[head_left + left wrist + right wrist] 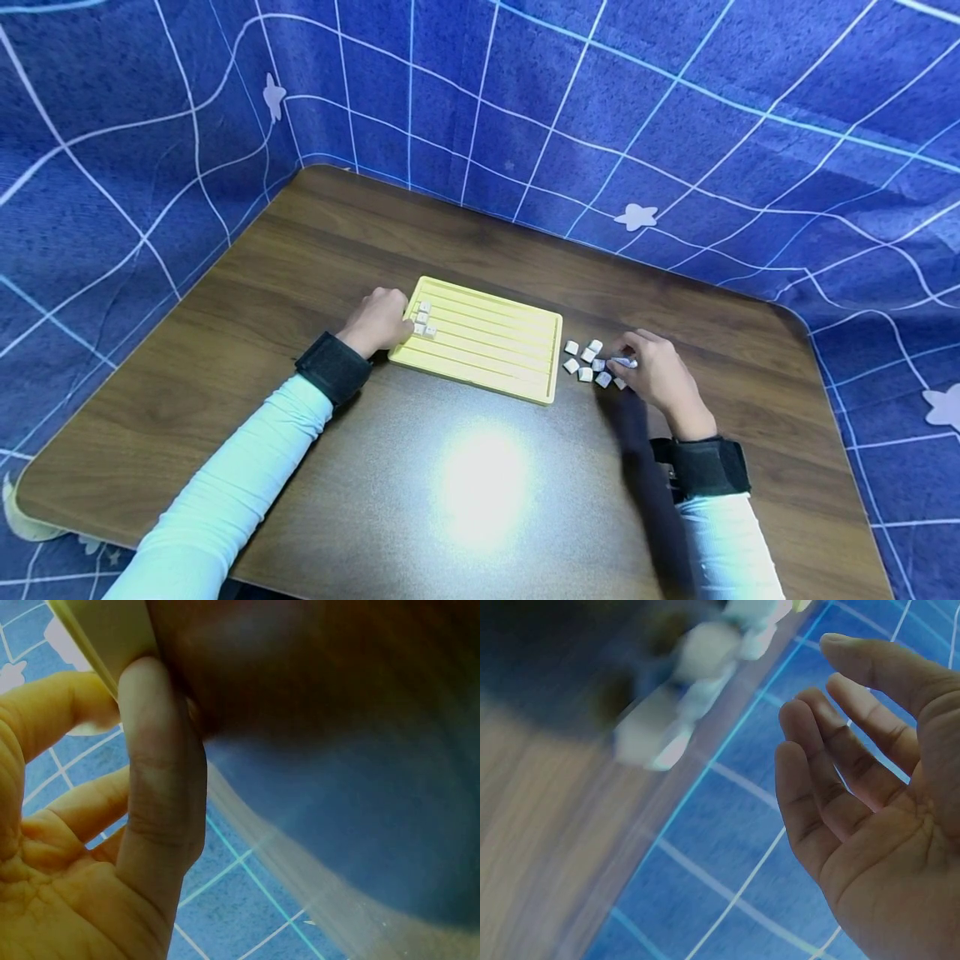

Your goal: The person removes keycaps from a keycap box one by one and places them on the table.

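Observation:
A yellow ridged tray (495,342) lies on the wooden table. My left hand (378,321) pinches its left edge between thumb and fingers; the left wrist view shows the thumb (161,757) against the tray's side (120,637). Several small white block-like tiles (424,307) with faint marks stand at the tray's left end, close to that thumb. More white tiles (586,375) lie loose in a cluster off the tray's right side. Over the right part of this cluster is my right hand (660,371). Its fingers (802,787) are loosely bent and hold nothing in the right wrist view.
The brown table (360,225) has rounded corners and meets a blue curtain (480,92) with white lines and stars at the back. Bright glare (487,483) falls on its front part. Black bands (333,367) wrap both wrists.

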Demonstrator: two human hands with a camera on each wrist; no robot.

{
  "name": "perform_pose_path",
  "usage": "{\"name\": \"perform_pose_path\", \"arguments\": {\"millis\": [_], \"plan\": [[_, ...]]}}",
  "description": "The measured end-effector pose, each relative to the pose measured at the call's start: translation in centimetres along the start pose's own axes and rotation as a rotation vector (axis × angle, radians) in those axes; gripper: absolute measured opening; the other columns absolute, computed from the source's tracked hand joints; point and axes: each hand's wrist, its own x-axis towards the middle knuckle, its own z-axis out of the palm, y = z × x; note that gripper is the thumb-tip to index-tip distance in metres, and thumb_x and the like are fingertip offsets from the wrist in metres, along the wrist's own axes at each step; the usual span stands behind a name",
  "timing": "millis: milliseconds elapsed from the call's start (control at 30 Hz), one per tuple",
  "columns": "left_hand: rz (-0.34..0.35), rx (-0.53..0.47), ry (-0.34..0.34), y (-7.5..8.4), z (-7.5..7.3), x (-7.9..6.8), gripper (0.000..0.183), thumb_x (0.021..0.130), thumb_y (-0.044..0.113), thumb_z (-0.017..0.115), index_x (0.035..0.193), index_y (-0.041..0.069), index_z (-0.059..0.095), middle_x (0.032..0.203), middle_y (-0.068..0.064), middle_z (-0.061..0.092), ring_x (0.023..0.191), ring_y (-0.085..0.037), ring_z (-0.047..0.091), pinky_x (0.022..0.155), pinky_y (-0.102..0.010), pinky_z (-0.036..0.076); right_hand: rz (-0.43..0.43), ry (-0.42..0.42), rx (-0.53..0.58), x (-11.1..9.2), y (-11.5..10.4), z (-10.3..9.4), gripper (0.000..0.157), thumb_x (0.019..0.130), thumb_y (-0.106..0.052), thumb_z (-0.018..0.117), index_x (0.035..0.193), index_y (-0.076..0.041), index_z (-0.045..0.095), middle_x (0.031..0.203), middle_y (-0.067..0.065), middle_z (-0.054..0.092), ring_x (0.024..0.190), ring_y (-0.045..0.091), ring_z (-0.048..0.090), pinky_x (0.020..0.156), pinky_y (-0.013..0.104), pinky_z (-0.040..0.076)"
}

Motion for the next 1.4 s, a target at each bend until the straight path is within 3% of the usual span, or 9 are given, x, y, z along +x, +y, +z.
{"name": "perform_pose_path", "arguments": {"millis": [300, 633, 933, 1400], "plan": [[-0.003, -0.002, 0.009, 0.0, 0.0, 0.0, 0.02, 0.083, 0.011, 0.057, 0.066, 0.005, 0.051, 0.065, -0.007, 0.041, 0.054, -0.021, 0.043, 0.045, -0.031, 0.035, -0.047, -0.048, 0.07, 4.2, -4.4, 1.3, 0.018, 0.076, -0.008, 0.073, 0.09, 0.001, 0.066, 0.087, 0.018, 0.065, 0.076, 0.029, 0.065, 0.065, 0.045, 0.056], [-0.008, 0.002, 0.001, -0.1, 0.2, -0.1, 0.017, 0.084, 0.011, 0.056, 0.07, 0.003, 0.053, 0.065, -0.008, 0.042, 0.053, -0.02, 0.042, 0.045, -0.03, 0.034, -0.124, -0.121, 0.086, 8.4, -9.7, 4.0, 0.02, 0.078, -0.013, 0.071, 0.094, -0.003, 0.067, 0.092, 0.013, 0.068, 0.085, 0.025, 0.064, 0.073, 0.042, 0.056], [0.009, 0.012, 0.014, 0.0, 0.1, -0.1, 0.02, 0.084, 0.011, 0.057, 0.066, 0.005, 0.05, 0.065, -0.007, 0.04, 0.053, -0.02, 0.042, 0.046, -0.03, 0.035, -0.214, -0.125, 0.077, 10.4, -12.7, 5.5, 0.017, 0.077, -0.012, 0.071, 0.091, -0.004, 0.067, 0.088, 0.011, 0.068, 0.082, 0.021, 0.062, 0.072, 0.038, 0.055], [0.037, 0.032, 0.039, -0.2, -0.1, -0.2, 0.019, 0.081, 0.012, 0.059, 0.064, 0.006, 0.052, 0.065, -0.009, 0.048, 0.058, -0.025, 0.048, 0.049, -0.035, 0.039, -0.255, -0.235, 0.064, 12.3, -16.4, 8.0, 0.015, 0.079, -0.014, 0.07, 0.092, -0.006, 0.068, 0.092, 0.007, 0.068, 0.076, 0.015, 0.059, 0.069, 0.034, 0.054]]}}
